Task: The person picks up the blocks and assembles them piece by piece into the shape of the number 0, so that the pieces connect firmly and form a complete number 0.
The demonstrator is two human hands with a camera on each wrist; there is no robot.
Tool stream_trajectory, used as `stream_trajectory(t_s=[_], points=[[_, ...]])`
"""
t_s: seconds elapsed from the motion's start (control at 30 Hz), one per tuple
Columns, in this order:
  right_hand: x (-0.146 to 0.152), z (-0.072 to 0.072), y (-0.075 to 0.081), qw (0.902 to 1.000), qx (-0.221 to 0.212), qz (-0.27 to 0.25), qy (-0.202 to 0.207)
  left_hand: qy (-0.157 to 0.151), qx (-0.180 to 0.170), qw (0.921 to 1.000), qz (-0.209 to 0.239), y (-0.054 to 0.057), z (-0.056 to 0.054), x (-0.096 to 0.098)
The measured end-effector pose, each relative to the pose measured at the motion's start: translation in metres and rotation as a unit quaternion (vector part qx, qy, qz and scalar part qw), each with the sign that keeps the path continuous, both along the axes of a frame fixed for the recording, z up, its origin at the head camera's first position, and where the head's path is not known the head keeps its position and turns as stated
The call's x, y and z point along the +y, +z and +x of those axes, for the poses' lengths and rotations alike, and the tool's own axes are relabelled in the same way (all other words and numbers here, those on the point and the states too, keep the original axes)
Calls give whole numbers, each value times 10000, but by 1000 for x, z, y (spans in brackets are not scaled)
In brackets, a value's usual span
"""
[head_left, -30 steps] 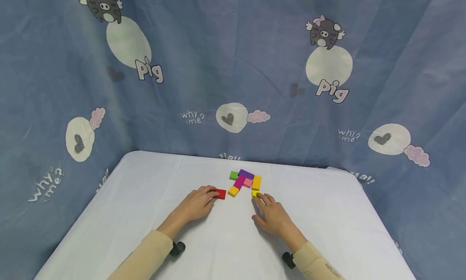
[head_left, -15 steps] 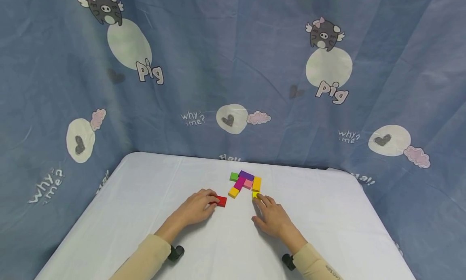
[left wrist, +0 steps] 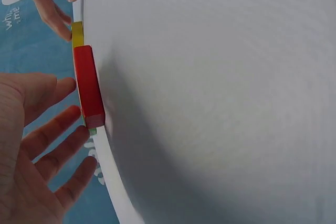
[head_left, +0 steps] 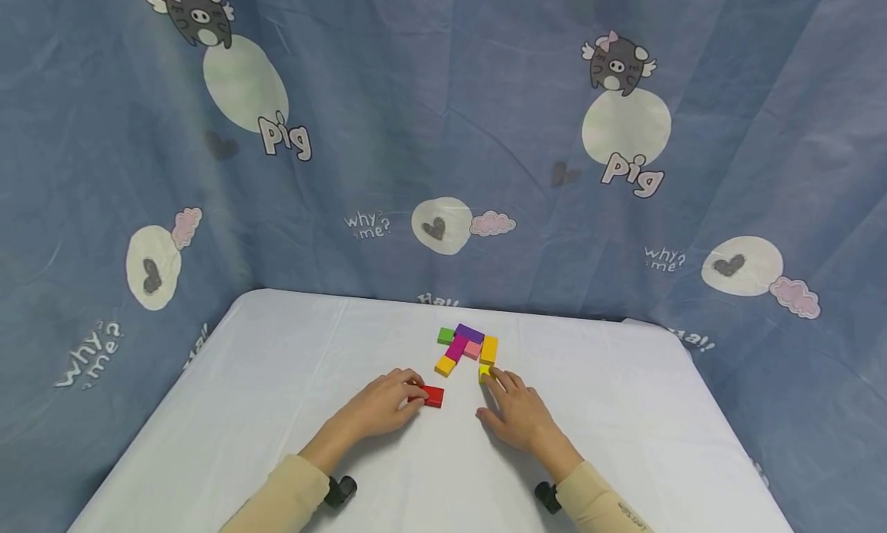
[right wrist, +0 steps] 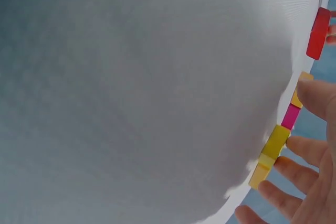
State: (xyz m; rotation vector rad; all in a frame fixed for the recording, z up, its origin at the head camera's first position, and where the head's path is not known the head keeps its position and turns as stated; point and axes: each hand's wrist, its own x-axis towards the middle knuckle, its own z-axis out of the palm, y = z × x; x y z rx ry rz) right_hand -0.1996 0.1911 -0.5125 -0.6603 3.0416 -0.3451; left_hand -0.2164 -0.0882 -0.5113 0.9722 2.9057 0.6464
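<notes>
My left hand [head_left: 388,403] pinches the left end of a flat red block [head_left: 434,397] between thumb and fingers, low over the white table. In the left wrist view the red block [left wrist: 89,85] stands beside the thumb and fingertips. My right hand [head_left: 516,413] touches a small yellow block [head_left: 483,373] with its fingertips, the thumb held away from it. The right wrist view has the yellow block [right wrist: 275,141] against the index finger. Just beyond it lies a longer orange-yellow block [head_left: 489,350].
Behind the hands, a loose cluster holds magenta [head_left: 456,348], purple [head_left: 469,333], pink [head_left: 472,350], green [head_left: 445,336] and orange [head_left: 445,366] blocks. A white cloth covers the table [head_left: 624,410]. A blue printed curtain [head_left: 443,132] hangs past its far edge.
My left hand has brought the red block nearer to me and then rightward, away from the cluster's left side. The right hand stays almost where it was, at the yellow block.
</notes>
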Motion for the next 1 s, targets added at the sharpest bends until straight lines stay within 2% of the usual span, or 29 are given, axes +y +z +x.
stream_trajectory(t_s=[0.23,0.43,0.8,1.0], points=[[-1,0,4,9998,112,-72,131,175,212,9993,-245,1,-2,-1],[-1,1,4,9998,92,-55,165,-58,98,9992,-386,-1,-1,1],[0,3,-2,9997,139,72,193,-355,61,9993,-53,-6,5,2],[2,1,1,9996,131,94,226,-388,-9,9992,-35,-5,3,4]])
